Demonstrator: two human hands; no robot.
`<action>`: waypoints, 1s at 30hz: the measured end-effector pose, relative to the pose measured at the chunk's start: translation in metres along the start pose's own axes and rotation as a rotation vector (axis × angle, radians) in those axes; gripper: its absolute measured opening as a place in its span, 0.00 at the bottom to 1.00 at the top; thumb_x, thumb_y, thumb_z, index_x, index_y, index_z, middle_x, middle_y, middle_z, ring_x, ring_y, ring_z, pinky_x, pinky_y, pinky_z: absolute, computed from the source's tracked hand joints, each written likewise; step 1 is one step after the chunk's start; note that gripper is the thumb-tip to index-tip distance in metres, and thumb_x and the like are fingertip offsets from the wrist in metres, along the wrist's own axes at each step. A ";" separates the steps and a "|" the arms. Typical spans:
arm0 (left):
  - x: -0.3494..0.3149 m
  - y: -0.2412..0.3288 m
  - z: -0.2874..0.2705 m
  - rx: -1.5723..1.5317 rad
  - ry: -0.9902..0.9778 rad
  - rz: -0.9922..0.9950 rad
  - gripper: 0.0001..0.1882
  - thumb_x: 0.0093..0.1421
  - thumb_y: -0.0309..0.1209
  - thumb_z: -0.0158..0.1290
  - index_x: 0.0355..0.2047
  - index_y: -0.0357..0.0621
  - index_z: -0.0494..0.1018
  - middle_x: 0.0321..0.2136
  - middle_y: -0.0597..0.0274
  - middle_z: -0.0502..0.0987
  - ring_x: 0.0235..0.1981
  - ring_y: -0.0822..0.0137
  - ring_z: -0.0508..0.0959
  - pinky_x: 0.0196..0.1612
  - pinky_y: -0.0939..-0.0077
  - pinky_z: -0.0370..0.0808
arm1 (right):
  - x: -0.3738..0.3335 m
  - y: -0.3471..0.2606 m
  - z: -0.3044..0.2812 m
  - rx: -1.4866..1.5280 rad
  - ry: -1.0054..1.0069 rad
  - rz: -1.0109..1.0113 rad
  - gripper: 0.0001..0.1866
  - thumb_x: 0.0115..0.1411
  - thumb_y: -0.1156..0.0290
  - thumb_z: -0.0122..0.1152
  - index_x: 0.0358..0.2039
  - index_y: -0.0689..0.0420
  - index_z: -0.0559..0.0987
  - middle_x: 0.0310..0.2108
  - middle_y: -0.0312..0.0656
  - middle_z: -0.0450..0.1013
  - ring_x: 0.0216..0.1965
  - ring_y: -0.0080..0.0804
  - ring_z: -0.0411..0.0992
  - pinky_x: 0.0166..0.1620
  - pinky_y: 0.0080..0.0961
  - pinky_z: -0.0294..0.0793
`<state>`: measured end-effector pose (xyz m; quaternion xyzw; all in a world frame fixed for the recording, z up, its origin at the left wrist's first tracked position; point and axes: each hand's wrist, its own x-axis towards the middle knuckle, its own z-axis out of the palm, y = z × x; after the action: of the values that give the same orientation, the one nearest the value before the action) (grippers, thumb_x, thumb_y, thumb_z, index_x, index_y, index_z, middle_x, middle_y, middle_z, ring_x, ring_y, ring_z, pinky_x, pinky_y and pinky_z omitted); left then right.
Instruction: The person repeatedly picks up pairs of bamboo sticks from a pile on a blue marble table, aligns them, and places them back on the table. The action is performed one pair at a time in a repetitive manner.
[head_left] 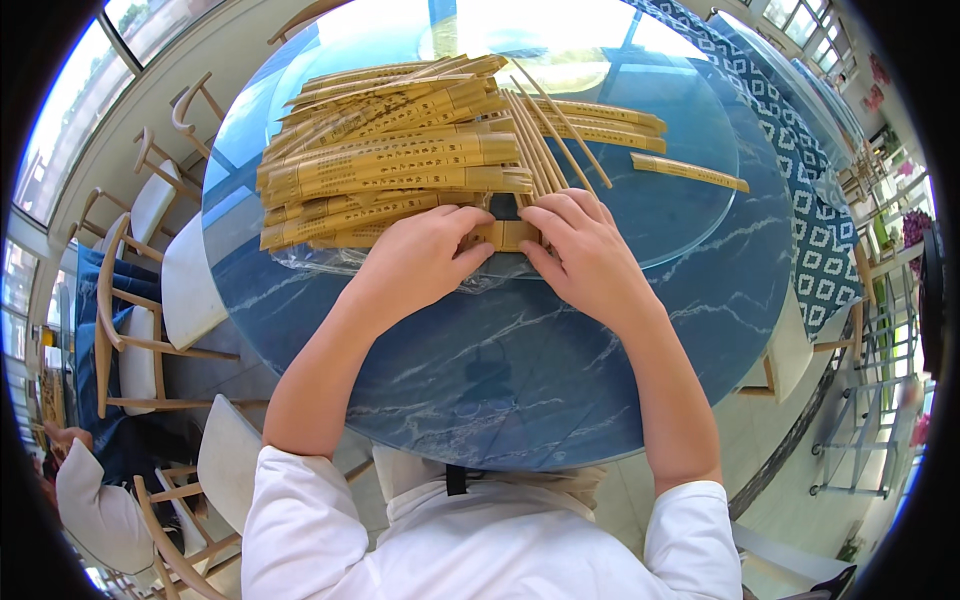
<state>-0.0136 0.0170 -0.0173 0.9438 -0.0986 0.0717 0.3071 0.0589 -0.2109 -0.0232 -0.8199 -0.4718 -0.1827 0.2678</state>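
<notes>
My left hand and my right hand are close together near the middle of the table. Their thumbs and fingers pinch opposite ends of a short stretch of yellow-brown paper chopstick sleeve; its ends are hidden by my fingers. Just beyond my hands lie several bare wooden chopsticks, spread lengthwise away from me. To the left, a large heap of printed paper chopstick sleeves reaches up to my left hand. Clear plastic film shows under the heap's near edge.
More sleeves lie beyond the chopsticks, and one single sleeve is off to the right. The round blue marbled table carries a glass turntable. Wooden chairs stand at left, where another person sits.
</notes>
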 end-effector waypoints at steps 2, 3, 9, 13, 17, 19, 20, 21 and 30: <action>0.001 0.002 -0.002 0.015 -0.002 -0.001 0.20 0.65 0.37 0.61 0.54 0.40 0.79 0.34 0.49 0.81 0.35 0.53 0.81 0.43 0.61 0.78 | 0.001 -0.001 0.005 -0.020 0.001 0.002 0.15 0.61 0.66 0.70 0.45 0.59 0.82 0.48 0.41 0.75 0.58 0.43 0.69 0.63 0.41 0.68; 0.001 0.003 -0.003 0.022 -0.004 -0.001 0.20 0.65 0.37 0.61 0.55 0.41 0.79 0.33 0.49 0.81 0.35 0.52 0.81 0.43 0.61 0.78 | 0.001 -0.001 0.007 -0.031 0.002 0.004 0.16 0.61 0.65 0.71 0.46 0.59 0.83 0.50 0.42 0.74 0.59 0.43 0.68 0.63 0.42 0.68; 0.005 0.004 -0.008 0.026 -0.042 0.005 0.20 0.65 0.37 0.62 0.54 0.42 0.80 0.35 0.49 0.83 0.35 0.51 0.82 0.43 0.63 0.78 | -0.001 0.000 0.007 -0.007 -0.020 0.001 0.17 0.60 0.64 0.72 0.46 0.59 0.83 0.50 0.42 0.75 0.58 0.43 0.69 0.63 0.42 0.67; 0.006 0.003 -0.009 0.021 -0.016 0.035 0.19 0.64 0.35 0.63 0.53 0.42 0.81 0.34 0.49 0.83 0.33 0.53 0.82 0.40 0.65 0.79 | -0.002 0.002 0.007 0.016 0.008 -0.006 0.17 0.59 0.66 0.72 0.46 0.58 0.82 0.49 0.41 0.76 0.58 0.43 0.70 0.63 0.42 0.68; 0.006 0.001 -0.008 0.026 0.014 0.091 0.17 0.63 0.34 0.64 0.50 0.43 0.80 0.29 0.53 0.82 0.28 0.55 0.81 0.36 0.67 0.78 | -0.002 0.003 0.007 0.117 0.053 -0.005 0.12 0.60 0.68 0.71 0.42 0.57 0.81 0.48 0.42 0.77 0.58 0.43 0.71 0.63 0.42 0.68; 0.006 0.003 -0.009 0.036 0.007 0.086 0.16 0.63 0.34 0.64 0.49 0.43 0.79 0.26 0.56 0.80 0.26 0.57 0.79 0.34 0.68 0.77 | -0.001 0.004 0.009 0.199 0.062 0.001 0.10 0.60 0.70 0.70 0.40 0.58 0.80 0.47 0.42 0.77 0.58 0.43 0.71 0.63 0.41 0.68; 0.005 0.002 -0.009 0.047 0.005 0.084 0.16 0.63 0.35 0.65 0.49 0.44 0.78 0.25 0.57 0.79 0.25 0.58 0.79 0.33 0.68 0.76 | -0.001 0.004 0.009 0.240 0.059 -0.003 0.09 0.61 0.71 0.70 0.39 0.58 0.79 0.46 0.42 0.77 0.58 0.43 0.71 0.63 0.41 0.68; 0.005 0.003 -0.008 0.057 0.004 0.083 0.16 0.63 0.35 0.65 0.48 0.44 0.78 0.24 0.58 0.78 0.25 0.59 0.78 0.33 0.69 0.76 | 0.000 0.004 0.010 0.280 0.057 -0.007 0.08 0.61 0.72 0.69 0.38 0.58 0.79 0.45 0.42 0.78 0.58 0.42 0.72 0.63 0.41 0.68; 0.003 0.006 -0.003 0.113 0.061 0.012 0.21 0.60 0.37 0.68 0.51 0.44 0.77 0.20 0.60 0.74 0.22 0.62 0.75 0.29 0.69 0.72 | 0.007 0.008 -0.022 0.611 0.257 0.431 0.11 0.69 0.67 0.66 0.34 0.60 0.77 0.31 0.37 0.76 0.36 0.28 0.72 0.42 0.28 0.73</action>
<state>-0.0127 0.0143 -0.0108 0.9564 -0.0904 0.1077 0.2558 0.0688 -0.2227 -0.0040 -0.7532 -0.2841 -0.0747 0.5885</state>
